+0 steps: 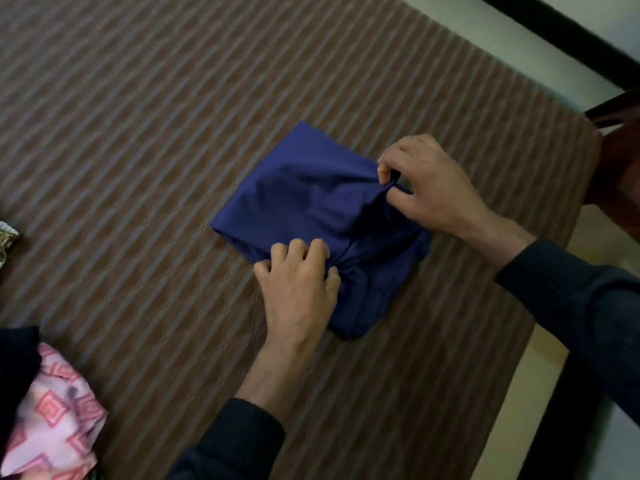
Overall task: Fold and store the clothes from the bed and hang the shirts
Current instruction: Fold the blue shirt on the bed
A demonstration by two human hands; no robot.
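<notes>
Left hand (298,278) and right hand (429,188) bare; both forearms in dark ribbed knit sleeves (571,289), cuffs stopping short of wrists.

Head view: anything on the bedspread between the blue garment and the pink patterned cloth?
No. In the head view, only bare striped bedspread lies between the blue garment and the pink patterned cloth.

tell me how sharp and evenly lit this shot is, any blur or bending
Head view: soft all over, with slight motion blur on the hands, left and right, and on the striped bedspread; lighting is dim and flat, no glare; the blue garment shows only faint fold shading; the pink patterned cloth at the lower left edge is blurrier; the wide lens tilts the bed edge.
</notes>
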